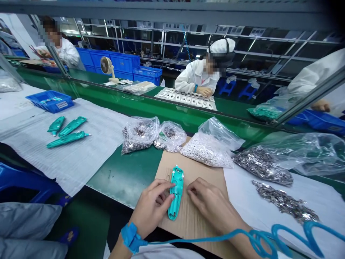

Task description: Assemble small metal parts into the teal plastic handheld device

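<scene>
A teal plastic casing (176, 192), long and narrow with small metal parts at its far end, lies upright on a brown cardboard sheet (201, 176). My left hand (152, 207) grips its left side with the fingertips. My right hand (212, 203) rests on the cardboard, its fingertips just right of the casing. A blue wrist strap (132, 237) circles my left wrist, and its coiled blue cord (272, 233) runs off to the right. Plastic bags of small silver metal parts (207, 151) lie just beyond the cardboard.
Loose silver metal parts (285, 201) lie on white sheeting to the right. Three finished teal casings (68, 131) lie on white foam at left, beyond them a blue tray (51, 102). A green conveyor belt (126, 172) runs under everything. Co-workers (196, 77) work across a glass-sided divider.
</scene>
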Action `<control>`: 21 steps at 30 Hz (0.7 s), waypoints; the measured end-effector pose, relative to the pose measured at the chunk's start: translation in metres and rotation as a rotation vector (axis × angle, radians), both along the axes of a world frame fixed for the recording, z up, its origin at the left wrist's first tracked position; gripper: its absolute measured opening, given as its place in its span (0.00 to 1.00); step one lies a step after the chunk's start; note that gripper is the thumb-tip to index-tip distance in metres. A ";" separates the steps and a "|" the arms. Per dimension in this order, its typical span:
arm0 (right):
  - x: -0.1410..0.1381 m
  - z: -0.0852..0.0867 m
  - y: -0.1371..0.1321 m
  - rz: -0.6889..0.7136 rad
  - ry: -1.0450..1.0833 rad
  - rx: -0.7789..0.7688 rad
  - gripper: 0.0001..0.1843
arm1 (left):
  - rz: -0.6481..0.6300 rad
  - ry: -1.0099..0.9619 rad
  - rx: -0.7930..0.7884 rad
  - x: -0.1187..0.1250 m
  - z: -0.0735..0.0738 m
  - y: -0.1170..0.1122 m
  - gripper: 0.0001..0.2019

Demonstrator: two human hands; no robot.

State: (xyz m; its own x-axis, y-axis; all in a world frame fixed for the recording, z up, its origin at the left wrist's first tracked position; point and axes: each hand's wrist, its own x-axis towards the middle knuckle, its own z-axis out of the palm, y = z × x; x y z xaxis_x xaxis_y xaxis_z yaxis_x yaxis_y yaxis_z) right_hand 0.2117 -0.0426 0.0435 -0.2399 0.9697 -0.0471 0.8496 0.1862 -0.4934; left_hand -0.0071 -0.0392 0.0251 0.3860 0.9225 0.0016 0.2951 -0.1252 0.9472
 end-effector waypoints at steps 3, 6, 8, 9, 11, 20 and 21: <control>-0.001 0.005 -0.005 -0.010 0.052 0.021 0.10 | -0.085 0.039 0.033 -0.006 0.006 0.000 0.17; -0.012 0.009 -0.010 -0.028 0.196 -0.009 0.08 | -0.236 0.101 0.124 -0.012 0.012 0.002 0.19; -0.020 0.009 -0.012 -0.010 0.248 -0.040 0.09 | -0.311 0.147 0.190 -0.015 0.014 0.005 0.21; -0.023 0.007 -0.012 0.004 0.260 -0.046 0.09 | -0.333 0.171 0.220 -0.015 0.014 0.007 0.22; -0.025 0.002 -0.012 0.025 0.269 -0.048 0.09 | -0.351 0.205 0.258 -0.015 0.013 0.011 0.21; -0.021 -0.006 -0.014 0.030 0.278 0.087 0.08 | -0.336 0.222 0.292 -0.012 0.004 0.016 0.20; -0.021 -0.006 -0.014 0.017 0.269 0.092 0.08 | -0.332 0.212 0.288 -0.011 0.004 0.016 0.21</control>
